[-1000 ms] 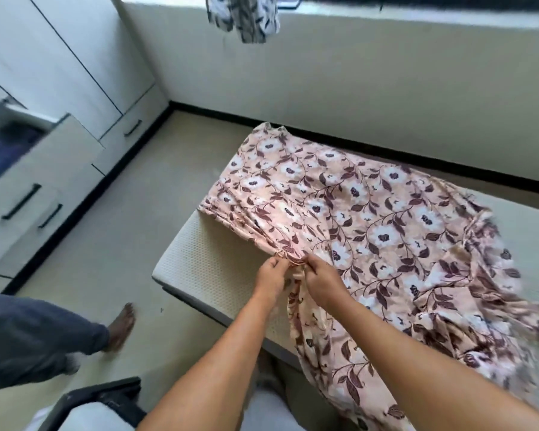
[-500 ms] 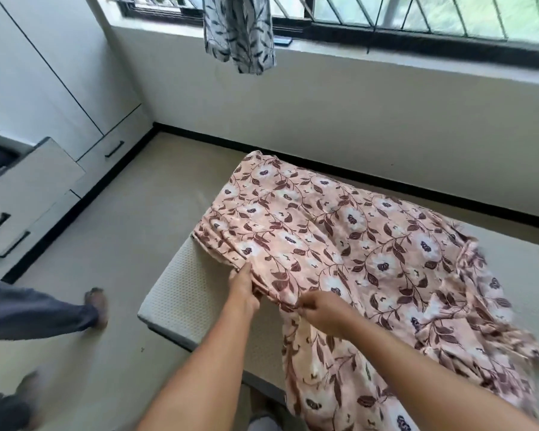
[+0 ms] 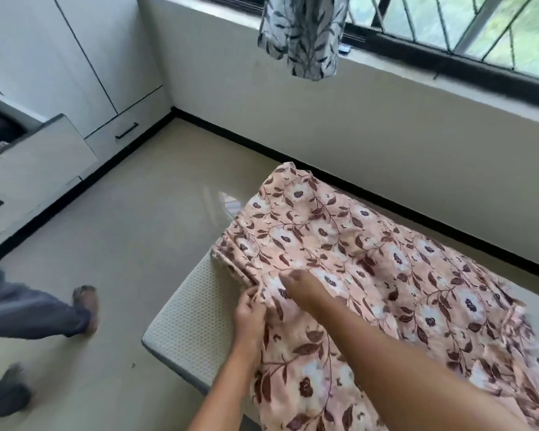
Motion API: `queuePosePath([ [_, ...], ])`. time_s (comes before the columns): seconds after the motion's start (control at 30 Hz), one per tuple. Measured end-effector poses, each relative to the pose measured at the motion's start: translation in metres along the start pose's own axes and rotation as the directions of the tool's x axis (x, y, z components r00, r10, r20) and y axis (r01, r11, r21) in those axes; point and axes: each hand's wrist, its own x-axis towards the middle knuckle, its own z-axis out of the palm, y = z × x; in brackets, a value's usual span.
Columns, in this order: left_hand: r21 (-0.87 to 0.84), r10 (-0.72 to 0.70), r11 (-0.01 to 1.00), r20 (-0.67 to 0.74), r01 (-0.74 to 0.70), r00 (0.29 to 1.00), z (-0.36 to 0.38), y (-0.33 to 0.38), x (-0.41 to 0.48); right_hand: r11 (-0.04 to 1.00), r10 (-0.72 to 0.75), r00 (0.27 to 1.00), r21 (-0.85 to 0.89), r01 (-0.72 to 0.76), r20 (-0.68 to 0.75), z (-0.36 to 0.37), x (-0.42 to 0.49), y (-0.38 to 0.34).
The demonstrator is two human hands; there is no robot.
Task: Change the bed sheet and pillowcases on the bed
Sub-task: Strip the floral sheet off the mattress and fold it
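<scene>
Left of the sheet (image 3: 371, 259), bare mattress (image 3: 193, 321) meets open floor (image 3: 156, 231). Left hand (image 3: 251, 314) fingers pinch the sheet's edge; right hand (image 3: 304, 286) fingers blurred, unclear.

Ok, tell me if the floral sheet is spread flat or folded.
Folded and bunched: the floral sheet lies in layers, leaving the mattress corner bare; left hand pinches its edge.

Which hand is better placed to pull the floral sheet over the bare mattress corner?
Left, probably. The left hand pinches a fold of the floral sheet beside the bare mattress corner. The right hand rests flat on the sheet, farther in, gripping nothing.
</scene>
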Motion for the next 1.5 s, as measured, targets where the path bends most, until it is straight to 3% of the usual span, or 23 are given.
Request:
queuePosePath([
  [0.13, -0.027, -0.075, 0.997, 0.132, 0.079, 0.988, -0.013, 0.006, 0.002, 0.994, 0.108, 0.994, -0.011, -0.108, -0.004, 0.026, 0.042, -0.044],
  [0.27, 0.151, -0.119, 0.985, 0.297, 0.077, 0.947, -0.019, -0.001, -0.006, 0.985, 0.169, 0.986, -0.043, -0.168, 0.011, 0.057, 0.068, -0.045],
  [0.33, 0.213, -0.151, 0.974, 0.383, 0.071, 0.911, -0.019, -0.002, -0.012, 0.98, 0.191, 0.98, -0.036, -0.193, -0.048, 0.055, 0.074, -0.036],
  [0.5, 0.386, -0.237, 0.92, 0.406, 0.07, 0.882, -0.03, -0.003, 0.016, 0.963, 0.125, 0.973, 0.259, -0.073, -0.191, 0.013, 0.038, -0.021],
  [0.6, 0.346, -0.221, 0.93, 0.257, 0.124, 0.941, -0.026, -0.002, 0.044, 0.921, 0.058, 0.996, 0.389, -0.027, -0.067, -0.006, 0.005, -0.002],
  [0.67, 0.215, -0.267, 0.953, 0.26, 0.213, 0.928, -0.012, 0.002, 0.061, 0.917, 0.01, 0.997, 0.398, -0.04, 0.076, -0.008, -0.022, 0.013],
  [0.73, 0.095, -0.281, 0.96, 0.3, 0.264, 0.912, 0.004, 0.01, 0.078, 0.951, 0.002, 0.975, 0.302, -0.071, 0.223, -0.004, -0.048, 0.022],
  [0.83, -0.065, -0.227, 0.969, 0.157, 0.24, 0.961, 0.03, 0.032, 0.092, 0.985, 0.019, 0.907, 0.146, -0.089, 0.42, -0.014, -0.086, 0.023],
  [0.9, -0.15, -0.171, 0.972, 0.087, 0.182, 0.981, 0.046, 0.053, 0.084, 0.997, 0.074, 0.88, -0.003, -0.082, 0.47, -0.023, -0.097, 0.027],
  [1.0, 0.012, -0.098, 0.995, 0.338, 0.1, 0.936, 0.074, 0.066, 0.06, 0.988, 0.152, 0.933, -0.057, -0.142, 0.325, -0.028, -0.096, 0.063],
  [1.1, 0.149, -0.088, 0.989, 0.649, -0.013, 0.756, 0.099, 0.055, 0.028, 0.976, 0.214, 0.962, 0.011, -0.219, 0.171, -0.027, -0.088, 0.103],
  [1.17, 0.171, -0.105, 0.985, 0.687, -0.019, 0.719, 0.109, 0.043, 0.015, 0.963, 0.233, 0.968, 0.12, -0.243, 0.092, -0.031, -0.091, 0.12],
  [1.27, 0.216, -0.093, 0.974, 0.646, -0.064, 0.758, 0.117, 0.03, 0.003, 0.944, 0.211, 0.977, 0.254, -0.211, 0.03, -0.045, -0.112, 0.13],
  [1.37, 0.311, -0.158, 0.95, 0.586, -0.04, 0.795, 0.114, 0.021, -0.013, 0.812, 0.213, 0.977, 0.555, -0.177, 0.001, -0.056, -0.127, 0.144],
  [1.5, 0.477, -0.253, 0.873, 0.614, -0.096, 0.748, 0.107, -0.003, -0.054, 0.352, 0.267, 0.964, 0.931, -0.097, -0.001, -0.082, -0.155, 0.159],
])
